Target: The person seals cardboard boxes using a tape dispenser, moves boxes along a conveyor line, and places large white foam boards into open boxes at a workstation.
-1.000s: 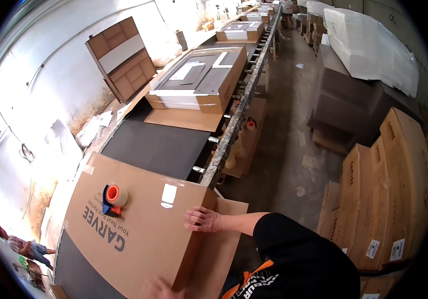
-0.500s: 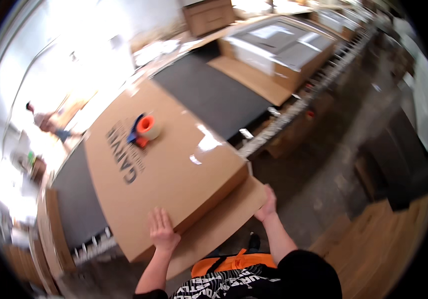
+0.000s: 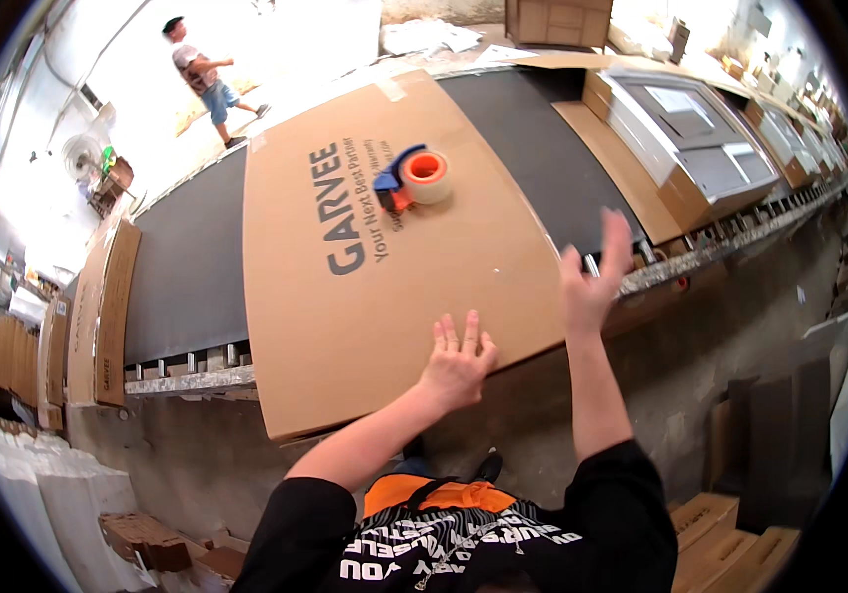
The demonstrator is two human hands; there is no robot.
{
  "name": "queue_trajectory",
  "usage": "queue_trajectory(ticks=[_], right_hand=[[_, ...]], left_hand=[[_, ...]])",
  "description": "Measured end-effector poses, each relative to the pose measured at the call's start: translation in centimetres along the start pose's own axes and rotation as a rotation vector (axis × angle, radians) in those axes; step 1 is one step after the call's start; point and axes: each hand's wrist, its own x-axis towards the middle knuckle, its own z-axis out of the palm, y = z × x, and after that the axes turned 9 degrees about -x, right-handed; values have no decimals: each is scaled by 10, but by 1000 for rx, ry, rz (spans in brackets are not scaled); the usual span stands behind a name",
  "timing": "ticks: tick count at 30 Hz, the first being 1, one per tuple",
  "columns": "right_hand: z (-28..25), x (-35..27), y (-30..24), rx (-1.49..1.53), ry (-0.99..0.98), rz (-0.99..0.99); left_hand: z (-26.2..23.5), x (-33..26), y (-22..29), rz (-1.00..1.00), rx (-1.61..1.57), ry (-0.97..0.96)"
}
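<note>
A large flat cardboard box (image 3: 394,306) with dark print lies across the conveyor, its near side overhanging the edge. My left hand (image 3: 459,364) rests on its top close to the near edge, fingers spread and holding nothing. Off the box's right edge, my right hand (image 3: 597,272) is raised with thumb and fingers apart, slightly blurred and empty. On top of the box sits a tape dispenser (image 3: 412,181) with a blue handle and a roll of clear tape on an orange core. Neither hand touches the dispenser. The box's near side is mostly hidden from above.
The dark conveyor belt (image 3: 187,282) runs left to right. To the right stands an open carton (image 3: 711,198) with grey panels inside; another closed carton (image 3: 108,316) is at left. A person (image 3: 202,79) walks beyond the belt. Cardboard pieces (image 3: 730,534) lie low on the right.
My right hand has let go of the near flap and risen beside the box's right edge. The flap no longer sticks out. My left hand lies farther right along the near edge. The view has turned.
</note>
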Motion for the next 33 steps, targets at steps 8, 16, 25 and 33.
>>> queue_trajectory(ticks=[8, 16, 25, 33], right_hand=[[219, 82, -69, -547, -851, -665], [146, 57, -23, -567, -1024, -278], [-39, 90, -14, -121, -904, 57], [-42, 28, -62, -682, -1252, -355]], left_hand=[[10, 0, 8, 72, -156, 118], [10, -10, 4, 33, -104, 113], [0, -2, 4, -23, -122, 27], [3, -26, -14, -96, -49, 67]])
